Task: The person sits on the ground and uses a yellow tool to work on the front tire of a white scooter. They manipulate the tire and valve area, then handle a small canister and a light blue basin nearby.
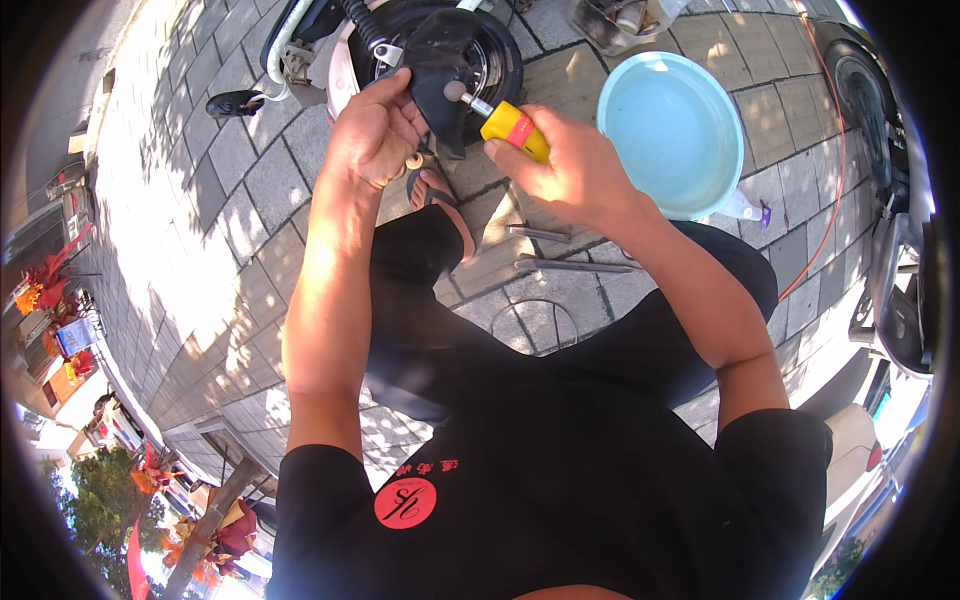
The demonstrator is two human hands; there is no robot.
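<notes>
My left hand [372,130] is closed on a flat black rubber inner tube [437,85], its thumb on top and its fingers curled at the edge. The tube drapes over a scooter wheel [508,62]. In my right hand [578,172] is a yellow hand-held buffing tool [518,130] with a red band. Its metal shaft ends in a rounded grey head, which points left and sits at or just above the rubber; contact cannot be told. Two metal tire levers [572,266] [540,233] lie on the paving below my hands.
A light-blue basin [606,100] stands right of my right hand, beside a clear bottle with a purple cap [764,213]. Behind is a plastic box of odds and ends [622,38]. A red hose [841,170] crosses the paving at right. My sandalled foot [437,188] is below the wheel.
</notes>
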